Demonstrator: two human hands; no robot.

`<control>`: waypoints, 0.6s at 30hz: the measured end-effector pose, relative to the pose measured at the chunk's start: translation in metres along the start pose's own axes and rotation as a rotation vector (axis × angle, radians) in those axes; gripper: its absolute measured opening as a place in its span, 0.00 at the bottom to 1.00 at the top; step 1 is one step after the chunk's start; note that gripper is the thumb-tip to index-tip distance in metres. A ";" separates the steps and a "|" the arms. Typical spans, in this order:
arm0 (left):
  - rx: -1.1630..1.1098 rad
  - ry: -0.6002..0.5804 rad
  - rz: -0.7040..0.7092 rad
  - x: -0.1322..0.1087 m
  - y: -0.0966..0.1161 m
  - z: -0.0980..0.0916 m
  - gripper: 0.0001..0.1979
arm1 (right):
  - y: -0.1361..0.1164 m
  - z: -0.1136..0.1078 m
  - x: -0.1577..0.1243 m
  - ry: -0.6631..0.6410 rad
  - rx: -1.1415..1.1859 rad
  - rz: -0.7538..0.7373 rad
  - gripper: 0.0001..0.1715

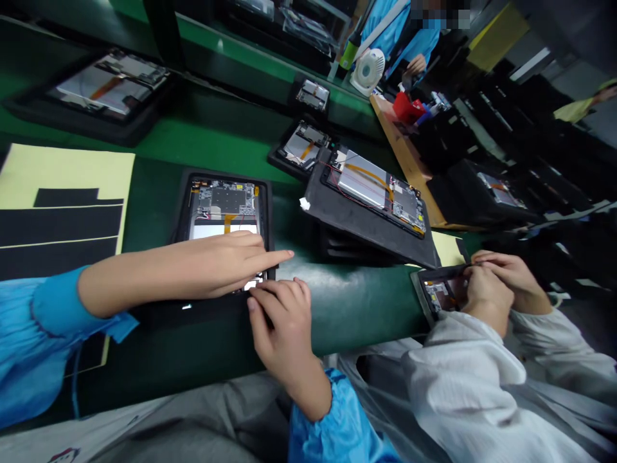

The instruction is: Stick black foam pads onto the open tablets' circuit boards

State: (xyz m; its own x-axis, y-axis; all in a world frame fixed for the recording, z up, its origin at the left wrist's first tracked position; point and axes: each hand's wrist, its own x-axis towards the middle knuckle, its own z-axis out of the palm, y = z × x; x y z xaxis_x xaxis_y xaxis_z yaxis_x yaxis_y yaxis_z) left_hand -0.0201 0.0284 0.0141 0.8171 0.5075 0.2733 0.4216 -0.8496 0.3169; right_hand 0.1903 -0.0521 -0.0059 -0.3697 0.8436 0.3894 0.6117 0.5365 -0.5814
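Observation:
An opened tablet (pixel 226 200) lies in a black foam tray (pixel 182 212) in front of me, its circuit board and an orange ribbon cable showing. My left hand (pixel 236 260) rests flat across the tablet's lower half, fingers stretched out to the right and covering most of the silvery part. At the tablet's lower right corner is my right hand (pixel 284 321), thumb and forefinger brought together over the edge. Whatever sits between those fingertips is too small or hidden to make out.
Right of the tablet, another opened tablet (pixel 366 183) lies tilted on stacked black foam trays (pixel 351 247). Yellow sheets with black strips (pixel 72 161) lie at left. A co-worker's hands (pixel 496 283) handle a tablet at right. A white fan (pixel 369 71) stands behind.

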 end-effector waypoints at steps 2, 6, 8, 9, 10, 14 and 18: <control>-0.020 0.050 -0.031 -0.008 -0.001 0.005 0.24 | 0.004 -0.001 0.009 0.048 0.071 0.053 0.10; 0.008 0.131 -0.051 -0.015 0.001 0.011 0.23 | 0.009 0.000 0.025 -0.010 0.077 0.168 0.07; 0.041 0.164 -0.054 -0.015 0.005 0.011 0.22 | 0.010 0.002 0.031 -0.054 0.053 0.159 0.05; 0.056 0.179 -0.062 -0.016 0.007 0.011 0.22 | 0.011 0.003 0.033 -0.062 0.046 0.150 0.06; 0.065 0.194 -0.085 -0.017 0.011 0.011 0.21 | 0.011 0.004 0.033 -0.063 0.042 0.147 0.07; 0.008 0.297 -0.288 -0.028 0.031 0.024 0.18 | 0.009 0.008 0.030 -0.008 0.044 0.182 0.07; 0.008 0.362 -0.387 -0.041 0.052 0.047 0.21 | 0.005 0.016 0.024 0.062 -0.004 0.187 0.10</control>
State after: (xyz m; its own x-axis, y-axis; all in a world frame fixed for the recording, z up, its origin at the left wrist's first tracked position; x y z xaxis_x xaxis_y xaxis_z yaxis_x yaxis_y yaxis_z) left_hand -0.0135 -0.0435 -0.0230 0.4133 0.8003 0.4343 0.6696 -0.5903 0.4506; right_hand 0.1735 -0.0288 -0.0105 -0.2055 0.9255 0.3180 0.6688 0.3701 -0.6448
